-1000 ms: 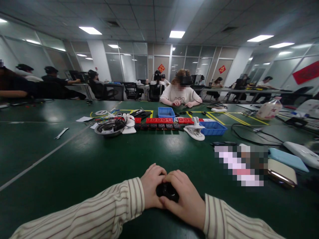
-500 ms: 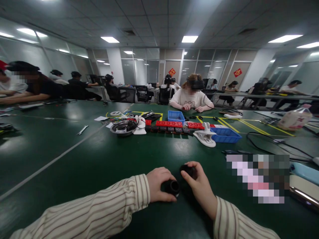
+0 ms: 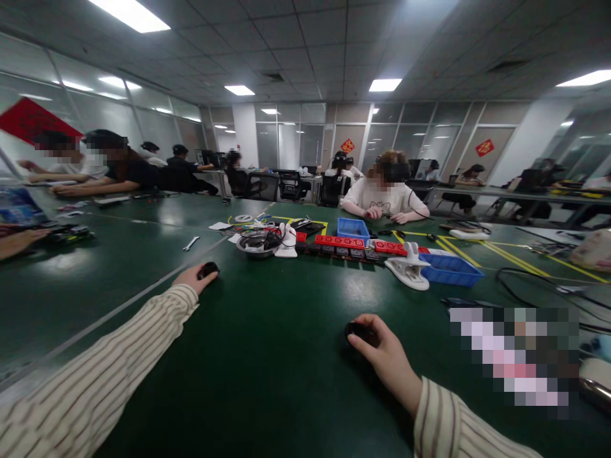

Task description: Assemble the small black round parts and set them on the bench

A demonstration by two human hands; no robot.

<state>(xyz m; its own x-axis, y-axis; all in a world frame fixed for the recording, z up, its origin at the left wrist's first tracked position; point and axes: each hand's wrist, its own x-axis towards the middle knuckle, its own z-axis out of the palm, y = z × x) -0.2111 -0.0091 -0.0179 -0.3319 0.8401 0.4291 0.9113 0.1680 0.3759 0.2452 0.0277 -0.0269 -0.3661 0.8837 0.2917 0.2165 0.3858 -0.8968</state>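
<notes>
My left hand point(image 3: 189, 278) is stretched out to the far left, its fingers closed around a small black cylindrical part point(image 3: 209, 270) at the green tabletop. In front of me, my right hand point(image 3: 387, 351) grips a black round part point(image 3: 361, 333) between thumb and fingers, low over the table. The fingers cover much of both parts, so their exact kind does not show. A small metal wrench point(image 3: 191, 243) lies just beyond my left hand.
Across the middle run a metal bowl point(image 3: 258, 249) with cables, a row of red-and-black blocks point(image 3: 340, 242), a white clip stand point(image 3: 410, 268) and a blue bin point(image 3: 452, 270). Black cables point(image 3: 513, 283) curl at right. A person point(image 3: 382, 191) sits opposite; others sit left.
My left hand has moved away to the left and forward with the black cylindrical part. My right hand keeps its grip, nearly still. The view has turned slightly left.
</notes>
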